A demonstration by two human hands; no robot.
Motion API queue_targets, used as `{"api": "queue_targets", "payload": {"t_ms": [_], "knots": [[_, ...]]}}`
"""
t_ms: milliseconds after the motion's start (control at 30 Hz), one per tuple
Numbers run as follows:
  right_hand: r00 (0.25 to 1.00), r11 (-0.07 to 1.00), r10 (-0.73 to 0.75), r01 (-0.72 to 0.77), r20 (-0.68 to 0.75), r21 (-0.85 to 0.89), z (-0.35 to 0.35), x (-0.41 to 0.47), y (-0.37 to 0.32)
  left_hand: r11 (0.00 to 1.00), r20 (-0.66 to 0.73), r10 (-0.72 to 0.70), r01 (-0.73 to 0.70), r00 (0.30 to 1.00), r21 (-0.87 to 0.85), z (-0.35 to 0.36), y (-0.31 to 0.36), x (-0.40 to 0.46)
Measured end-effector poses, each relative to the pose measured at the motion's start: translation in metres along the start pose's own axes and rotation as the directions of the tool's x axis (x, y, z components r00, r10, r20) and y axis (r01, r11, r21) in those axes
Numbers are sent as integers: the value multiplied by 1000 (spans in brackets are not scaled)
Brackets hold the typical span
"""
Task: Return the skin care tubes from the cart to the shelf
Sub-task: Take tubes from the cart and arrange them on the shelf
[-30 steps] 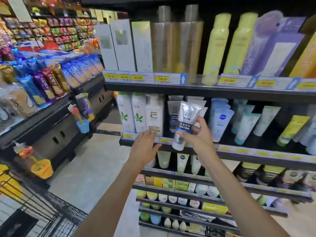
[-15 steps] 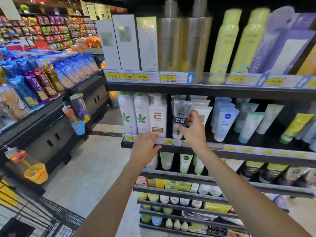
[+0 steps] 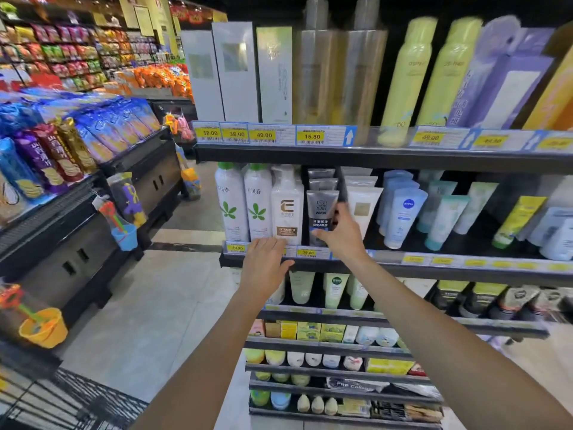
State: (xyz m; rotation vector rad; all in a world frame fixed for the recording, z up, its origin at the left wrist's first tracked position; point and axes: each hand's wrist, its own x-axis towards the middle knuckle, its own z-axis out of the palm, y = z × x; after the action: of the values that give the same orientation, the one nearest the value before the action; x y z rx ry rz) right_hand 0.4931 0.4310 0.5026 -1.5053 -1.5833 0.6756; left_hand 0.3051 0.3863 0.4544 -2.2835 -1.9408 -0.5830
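The right hand (image 3: pixel 339 235) grips the grey tube (image 3: pixel 321 212), upright in its shelf (image 3: pixel 434 268) row, while the left hand (image 3: pixel 263 259) rests slack and empty on the shelf edge just beside it

floor (image 3: pixel 161 305): pale grey tiles with one dark strip | aisle: runs left of the dark shelf unit (image 3: pixel 372 156) | snack rack (image 3: pixel 93 187): black, across the aisle from the shelf unit, bright packets on top | far wall (image 3: pixel 77 41): more packed racks | light: bright, even

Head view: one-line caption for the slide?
Right hand seats a grey men's tube in its shelf row; left hand rests on the edge.
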Motion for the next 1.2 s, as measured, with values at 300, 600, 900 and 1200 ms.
{"api": "queue_targets", "payload": {"t_ms": [300, 600, 900, 1200], "knots": [[999, 983, 1, -8, -38, -182, 3, -9, 4, 1000, -11, -10, 10, 1000, -17, -1, 2, -1], [998, 980, 32, -43, -56, -193, 3, -8, 1, 1000, -14, -18, 18, 1000, -14, 0, 2, -2], [998, 978, 48, -55, -39, -201, 2, -13, 2, 999, 35, -32, 32, 999, -14, -5, 4, -2], [999, 953, -8, -7, -49, -303, -20, -52, -1, 998, 45, -1, 4, 999, -66, -16, 3, -12]]}}
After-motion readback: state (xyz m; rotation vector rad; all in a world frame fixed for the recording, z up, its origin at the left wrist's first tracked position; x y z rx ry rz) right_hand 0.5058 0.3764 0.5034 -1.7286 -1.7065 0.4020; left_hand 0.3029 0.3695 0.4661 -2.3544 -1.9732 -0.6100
